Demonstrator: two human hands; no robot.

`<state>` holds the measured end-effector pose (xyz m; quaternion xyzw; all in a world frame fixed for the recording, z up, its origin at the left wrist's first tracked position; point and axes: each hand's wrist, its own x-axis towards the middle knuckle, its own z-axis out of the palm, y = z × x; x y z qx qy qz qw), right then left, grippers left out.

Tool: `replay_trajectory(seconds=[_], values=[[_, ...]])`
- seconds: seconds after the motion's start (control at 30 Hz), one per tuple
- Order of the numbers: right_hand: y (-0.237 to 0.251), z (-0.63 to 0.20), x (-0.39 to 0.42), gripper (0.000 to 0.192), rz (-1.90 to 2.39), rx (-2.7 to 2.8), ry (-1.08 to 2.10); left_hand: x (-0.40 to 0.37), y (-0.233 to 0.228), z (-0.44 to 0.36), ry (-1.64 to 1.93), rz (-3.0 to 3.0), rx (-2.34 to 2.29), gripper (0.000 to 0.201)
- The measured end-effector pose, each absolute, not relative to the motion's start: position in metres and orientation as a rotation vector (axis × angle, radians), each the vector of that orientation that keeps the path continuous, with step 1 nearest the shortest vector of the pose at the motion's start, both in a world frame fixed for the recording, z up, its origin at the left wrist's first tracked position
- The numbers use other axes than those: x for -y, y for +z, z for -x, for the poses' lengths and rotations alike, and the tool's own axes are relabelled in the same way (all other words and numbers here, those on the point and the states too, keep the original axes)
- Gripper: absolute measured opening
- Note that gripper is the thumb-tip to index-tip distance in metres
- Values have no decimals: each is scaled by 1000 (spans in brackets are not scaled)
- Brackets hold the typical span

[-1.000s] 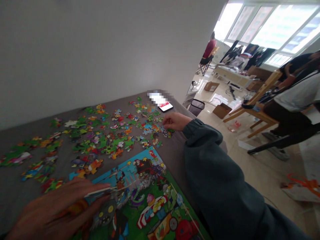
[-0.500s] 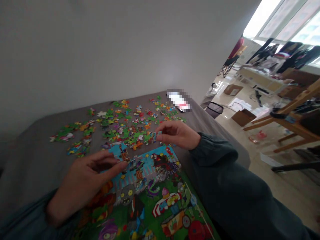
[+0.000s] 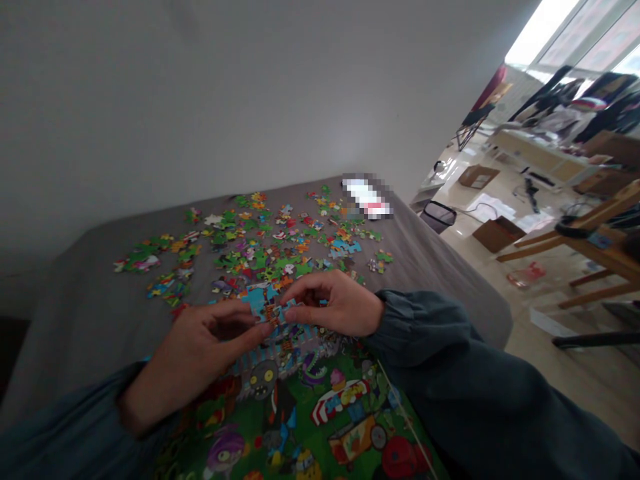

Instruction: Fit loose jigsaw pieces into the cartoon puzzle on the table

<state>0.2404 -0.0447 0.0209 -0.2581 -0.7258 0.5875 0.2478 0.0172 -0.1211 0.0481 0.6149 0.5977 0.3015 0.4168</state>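
Grey table (image 3: 75,313), puzzle pieces (image 3: 260,247), board (image 3: 320,413)

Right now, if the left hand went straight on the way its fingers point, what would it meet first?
Probably the right hand: the left hand points right at it, across the small blue puzzle piece between their fingertips.

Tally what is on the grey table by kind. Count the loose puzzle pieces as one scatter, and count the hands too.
Hands: 2, left hand and right hand
Pinched piece at the right hand's fingertips: 1
Assembled puzzle picture: 1
Scatter of loose pieces: 1
Blurred flat item: 1
Total: 6
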Motion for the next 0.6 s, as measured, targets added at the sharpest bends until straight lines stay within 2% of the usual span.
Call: replay_trajectory(seconds=[0.2, 0.6], values=[[21, -240, 46, 30, 725, 1953, 1569, 122, 44, -15, 772, -1615, -1523, 27], [26, -239, 50, 23, 806, 1935, 1507, 122, 41, -13, 779, -1694, -1560, 26]])
